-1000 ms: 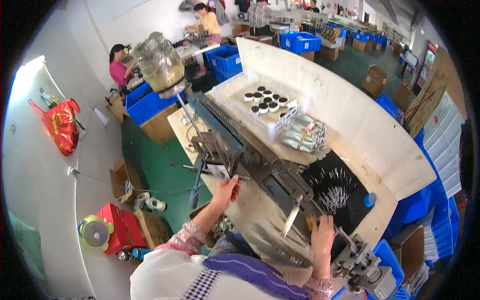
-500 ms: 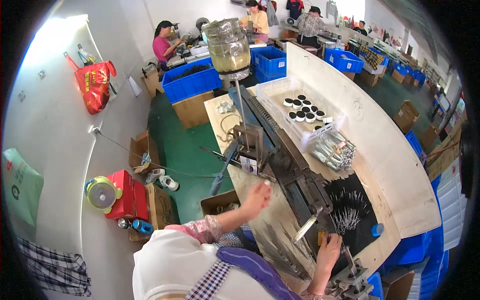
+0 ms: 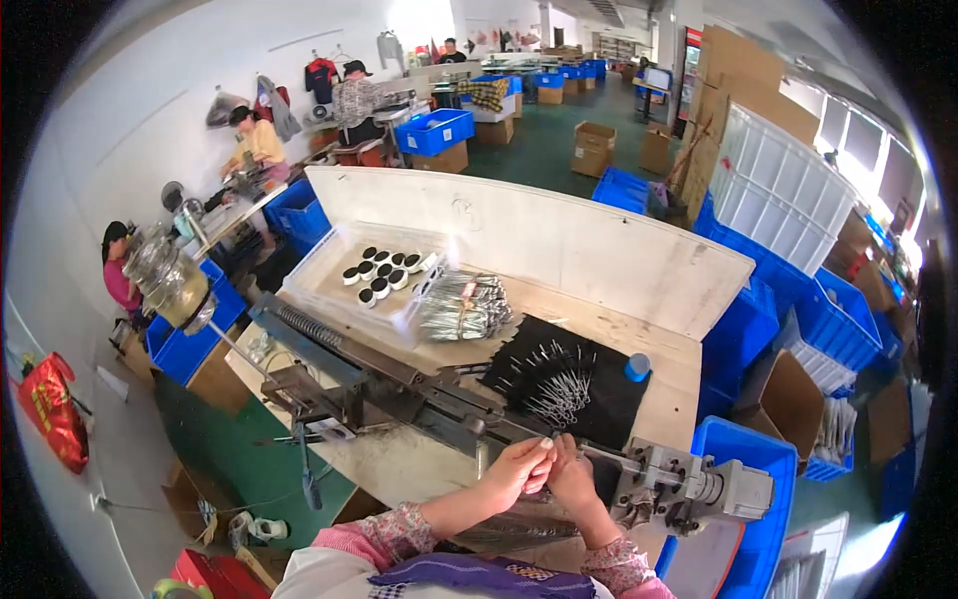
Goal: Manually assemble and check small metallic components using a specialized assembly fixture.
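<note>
My left hand (image 3: 513, 471) and my right hand (image 3: 574, 481) meet fingertip to fingertip at the near side of a long metal bench machine (image 3: 399, 389). Both are closed in a pinch. Whatever lies between the fingers is hidden or too small to name. Just beyond them, thin metal rods with looped ends (image 3: 561, 394) lie fanned out on a black mat (image 3: 624, 399). To the right of my hands sits the machine's clamp-like metal end (image 3: 654, 479). Dark thin strands or rods (image 3: 519, 526) lie beneath my wrists, partly covered.
A bundle of metal rods (image 3: 466, 307) lies beside a clear plastic tray (image 3: 329, 309) holding several black-topped white rolls (image 3: 384, 270). A blue cap (image 3: 637, 367) stands on the mat. A white board (image 3: 519, 220) edges the bench's far side. Blue crates (image 3: 738, 449) stand at right; several people work farther back.
The view has swung to the right. My left hand has come across to my right hand; before, they were apart, with the right at a brownish block on the machine.
</note>
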`<act>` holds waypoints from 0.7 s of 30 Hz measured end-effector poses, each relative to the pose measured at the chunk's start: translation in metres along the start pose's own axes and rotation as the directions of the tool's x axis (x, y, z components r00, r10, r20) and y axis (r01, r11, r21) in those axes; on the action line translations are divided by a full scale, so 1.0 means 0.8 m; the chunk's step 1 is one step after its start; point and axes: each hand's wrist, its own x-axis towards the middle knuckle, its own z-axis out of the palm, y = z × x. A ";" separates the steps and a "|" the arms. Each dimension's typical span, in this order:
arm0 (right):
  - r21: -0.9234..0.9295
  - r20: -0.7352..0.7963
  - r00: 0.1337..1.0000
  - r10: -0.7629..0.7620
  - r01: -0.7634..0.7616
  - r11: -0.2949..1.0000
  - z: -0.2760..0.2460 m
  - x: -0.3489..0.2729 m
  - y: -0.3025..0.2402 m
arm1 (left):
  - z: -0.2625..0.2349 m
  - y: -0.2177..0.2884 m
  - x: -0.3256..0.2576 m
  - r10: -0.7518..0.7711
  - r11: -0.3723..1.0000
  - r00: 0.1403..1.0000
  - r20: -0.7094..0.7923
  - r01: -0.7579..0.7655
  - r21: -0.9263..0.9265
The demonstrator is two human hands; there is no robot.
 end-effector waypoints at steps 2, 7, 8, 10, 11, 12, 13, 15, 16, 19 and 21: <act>0.017 0.020 1.000 0.010 -0.010 1.000 0.004 -0.001 0.004 | 0.001 0.001 0.000 0.004 1.000 1.000 0.011 -0.004 -0.003; 0.054 0.147 0.988 0.039 -0.047 0.997 0.025 -0.009 0.010 | -0.008 0.010 -0.003 -0.031 0.999 1.000 0.001 0.031 -0.012; 0.225 0.229 0.968 0.100 -0.152 0.962 0.024 -0.016 0.017 | -0.006 0.009 -0.002 -0.077 0.997 0.997 0.005 0.077 -0.009; 0.370 0.296 0.940 0.168 -0.275 0.888 0.006 -0.014 0.012 | -0.004 -0.003 0.007 -0.072 0.997 0.997 0.023 0.072 -0.007; 0.323 0.287 0.945 0.157 -0.250 0.913 0.023 -0.022 0.037 | -0.002 -0.003 0.014 -0.099 0.995 0.991 0.088 0.096 0.035; 0.369 0.363 0.908 0.210 -0.347 0.862 0.020 -0.015 0.034 | -0.002 -0.003 0.016 -0.106 0.994 0.991 0.087 0.106 -0.004; 0.397 0.441 0.859 0.259 -0.446 0.802 0.014 -0.013 0.030 | 0.000 -0.001 0.015 -0.114 0.992 0.989 0.090 0.118 -0.043; 0.365 0.425 0.862 0.277 -0.443 0.819 -0.019 0.007 -0.005 | 0.000 -0.006 0.015 -0.105 0.991 0.993 0.059 0.109 -0.074; 0.407 0.487 0.819 0.303 -0.520 0.751 -0.034 0.016 -0.017 | 0.001 -0.008 0.017 -0.080 0.996 0.996 0.043 0.082 -0.044; 0.476 0.539 0.746 0.391 -0.653 0.589 -0.036 0.012 -0.025 | 0.001 -0.011 0.015 -0.023 1.000 0.999 0.043 0.023 -0.012; 0.230 0.229 0.970 0.077 -0.130 0.965 -0.030 -0.001 -0.019 | 0.009 -0.003 0.010 -0.025 0.991 0.999 -0.036 0.020 -0.130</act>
